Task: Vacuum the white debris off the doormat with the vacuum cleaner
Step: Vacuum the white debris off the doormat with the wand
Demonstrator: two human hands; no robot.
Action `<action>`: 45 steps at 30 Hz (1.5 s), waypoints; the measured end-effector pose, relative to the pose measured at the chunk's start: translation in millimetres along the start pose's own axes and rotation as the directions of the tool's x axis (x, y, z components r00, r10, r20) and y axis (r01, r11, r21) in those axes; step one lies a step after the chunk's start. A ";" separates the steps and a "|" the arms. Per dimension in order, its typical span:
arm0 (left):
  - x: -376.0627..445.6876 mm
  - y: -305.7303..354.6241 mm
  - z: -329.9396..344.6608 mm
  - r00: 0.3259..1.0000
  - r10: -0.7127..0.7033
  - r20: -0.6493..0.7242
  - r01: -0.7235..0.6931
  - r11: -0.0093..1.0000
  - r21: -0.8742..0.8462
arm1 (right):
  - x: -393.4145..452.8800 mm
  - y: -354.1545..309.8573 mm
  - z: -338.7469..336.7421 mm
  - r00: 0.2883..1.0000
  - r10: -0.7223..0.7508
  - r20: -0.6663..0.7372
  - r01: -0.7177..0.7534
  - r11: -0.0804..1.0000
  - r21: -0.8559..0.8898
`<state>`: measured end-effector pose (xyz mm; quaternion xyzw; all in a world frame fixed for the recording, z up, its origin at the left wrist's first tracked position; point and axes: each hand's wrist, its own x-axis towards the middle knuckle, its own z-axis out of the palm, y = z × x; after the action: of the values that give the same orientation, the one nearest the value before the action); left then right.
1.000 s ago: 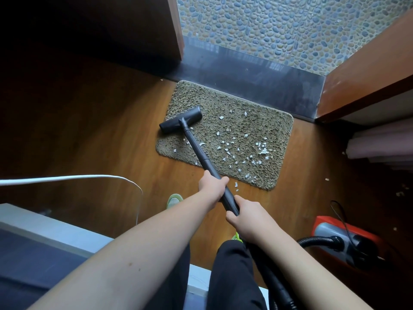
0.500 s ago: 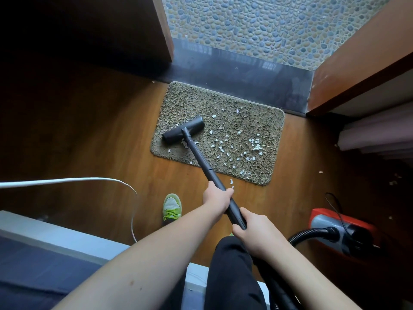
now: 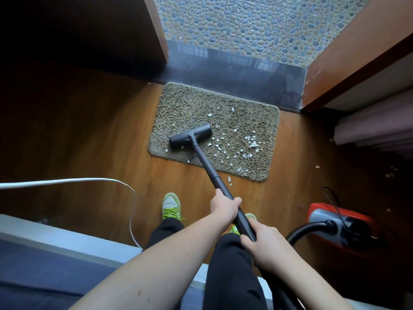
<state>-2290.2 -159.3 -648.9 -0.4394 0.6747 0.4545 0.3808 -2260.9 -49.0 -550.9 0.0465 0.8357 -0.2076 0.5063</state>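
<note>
A shaggy olive doormat (image 3: pixel 192 104) lies on the wood floor before a dark threshold. White debris (image 3: pixel 253 143) is scattered over its right and near half, with a few bits (image 3: pixel 229 179) on the floor just off its near edge. The black vacuum head (image 3: pixel 190 136) rests on the mat's left near part. Its black wand (image 3: pixel 206 163) slants back to me. My left hand (image 3: pixel 224 208) grips the wand higher up; my right hand (image 3: pixel 262 245) grips it just below. The red and grey vacuum body (image 3: pixel 321 214) sits on the floor at the right, joined by a black hose (image 3: pixel 306 228).
A white cable (image 3: pixel 89 181) loops over the floor at the left. My green shoes (image 3: pixel 171 205) stand behind the mat. A wooden door (image 3: pixel 348 52) stands open at the right, a dark door frame (image 3: pixel 156 30) at the left. Pebble tiles (image 3: pixel 245 23) lie beyond the threshold. Pale folded fabric (image 3: pixel 375 128) is at far right.
The vacuum head has been pulled back toward me across the mat's left side, and both hands drew back with the wand. Fewer white bits remain on the mat's left part.
</note>
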 end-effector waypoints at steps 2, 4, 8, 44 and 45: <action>-4.1 -0.7 2.2 1.000 0.003 0.012 -0.003 1.000 0.002 | -4.5 3.3 1.2 1.000 0.018 -0.006 -0.017 1.000 0.012; -8.5 -0.8 3.7 1.000 0.003 0.023 -0.003 1.000 0.007 | -8.3 7.1 2.8 1.000 0.019 -0.012 -0.019 1.000 0.011; -14.6 -3.4 2.4 1.000 0.006 0.025 -0.007 1.000 0.006 | -13.6 9.6 6.4 1.000 0.011 -0.008 -0.011 1.000 0.015; -0.9 -14.7 -15.4 1.000 0.016 -0.009 -0.016 0.999 -0.036 | 0.2 -17.3 16.8 1.000 0.026 0.017 -0.024 0.996 -0.084; -1.7 -16.1 -13.7 1.000 0.014 -0.006 -0.014 0.999 -0.032 | -1.7 -15.2 16.8 0.999 0.027 0.020 -0.025 0.996 -0.083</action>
<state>-2276.1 -175.1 -647.8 -0.4421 0.6716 0.4665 0.3687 -2250.6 -69.2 -551.5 0.0341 0.8375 -0.1668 0.5192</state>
